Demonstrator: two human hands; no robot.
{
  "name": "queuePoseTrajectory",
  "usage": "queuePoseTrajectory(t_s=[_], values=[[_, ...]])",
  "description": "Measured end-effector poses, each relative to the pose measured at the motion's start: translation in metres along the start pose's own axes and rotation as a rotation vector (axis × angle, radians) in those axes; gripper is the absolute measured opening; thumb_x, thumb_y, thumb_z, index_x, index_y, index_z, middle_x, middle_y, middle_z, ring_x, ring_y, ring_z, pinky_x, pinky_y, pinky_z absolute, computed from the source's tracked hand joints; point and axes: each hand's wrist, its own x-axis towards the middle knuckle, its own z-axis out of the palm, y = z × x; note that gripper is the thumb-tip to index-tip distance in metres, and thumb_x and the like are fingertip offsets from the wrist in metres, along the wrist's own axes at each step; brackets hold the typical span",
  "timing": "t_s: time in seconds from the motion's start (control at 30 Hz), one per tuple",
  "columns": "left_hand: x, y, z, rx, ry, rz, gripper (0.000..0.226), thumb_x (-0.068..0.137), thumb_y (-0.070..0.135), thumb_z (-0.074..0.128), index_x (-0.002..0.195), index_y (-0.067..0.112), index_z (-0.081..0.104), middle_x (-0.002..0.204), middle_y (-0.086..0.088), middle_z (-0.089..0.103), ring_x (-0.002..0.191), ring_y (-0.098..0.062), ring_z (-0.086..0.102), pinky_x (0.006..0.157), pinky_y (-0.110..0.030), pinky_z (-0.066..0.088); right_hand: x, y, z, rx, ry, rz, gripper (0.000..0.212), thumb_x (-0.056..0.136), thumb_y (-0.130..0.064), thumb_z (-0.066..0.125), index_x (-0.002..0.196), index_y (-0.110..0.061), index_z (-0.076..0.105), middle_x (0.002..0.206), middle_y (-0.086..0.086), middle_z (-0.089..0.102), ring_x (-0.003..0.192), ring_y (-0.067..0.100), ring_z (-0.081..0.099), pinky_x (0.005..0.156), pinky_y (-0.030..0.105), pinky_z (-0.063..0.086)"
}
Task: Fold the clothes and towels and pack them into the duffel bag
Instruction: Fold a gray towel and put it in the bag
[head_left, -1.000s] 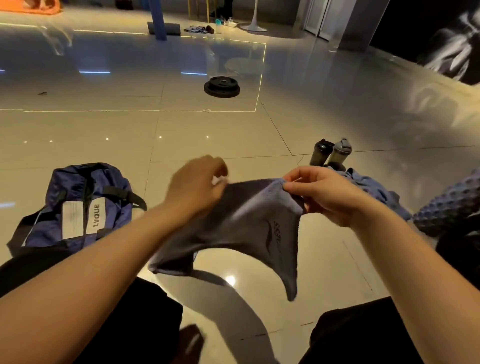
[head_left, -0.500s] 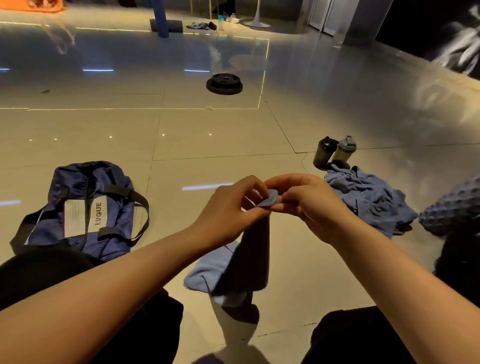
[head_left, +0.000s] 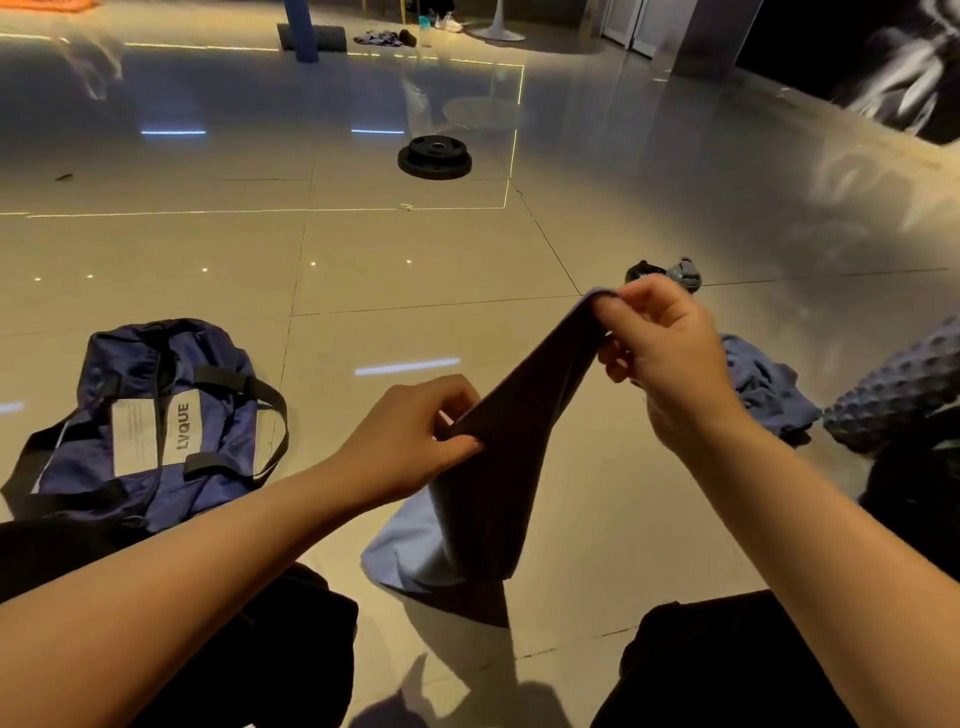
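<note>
Head view: a dark towel (head_left: 498, 467) is pinched at its top corner by the right hand (head_left: 660, 358) and lower down by the left hand (head_left: 410, 441), with the duffel bag (head_left: 150, 415) left of both.

The navy fabric duffel bag (head_left: 156, 410), left of the left hand (head_left: 410, 441), carries a pale label reading "LVQUE". The smaller print beside it is too fine to read.

Duffel bag (head_left: 150, 415) lies left of towel (head_left: 498, 467); clothes (head_left: 763, 389) right.

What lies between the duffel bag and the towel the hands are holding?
In the head view, only bare tiled floor separates the duffel bag from the towel, apart from the left hand and its forearm reaching across to pinch the towel.
</note>
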Motion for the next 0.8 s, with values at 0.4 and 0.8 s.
queuePoseTrajectory(t_s=[0.4, 0.8], values=[[-0.006, -0.04, -0.041, 0.131, 0.161, -0.188, 0.009, 0.08, 0.024, 0.076, 0.076, 0.023, 0.068, 0.068, 0.008, 0.068, 0.07, -0.006, 0.062, 0.061, -0.024, 0.046, 0.033, 0.018, -0.056, 0.038, 0.365, 0.112, 0.01, 0.093, -0.011, 0.061, 0.086, -0.019, 0.058, 0.08, 0.003, 0.061, 0.043, 0.005, 0.053, 0.044, 0.017, 0.044], [-0.037, -0.008, -0.085, -0.264, 0.302, -0.125, 0.028, 0.088, -0.015, 0.05, 0.081, 0.01, 0.059, 0.084, -0.009, 0.068, 0.08, -0.018, 0.067, 0.07, -0.017, 0.055, -0.01, 0.0, -0.064, -0.17, 0.24, -0.022, 0.004, 0.096, -0.011, 0.054, 0.101, -0.01, 0.054, 0.087, 0.005, 0.061, 0.052, 0.008, 0.059, 0.048, 0.018, 0.052]])
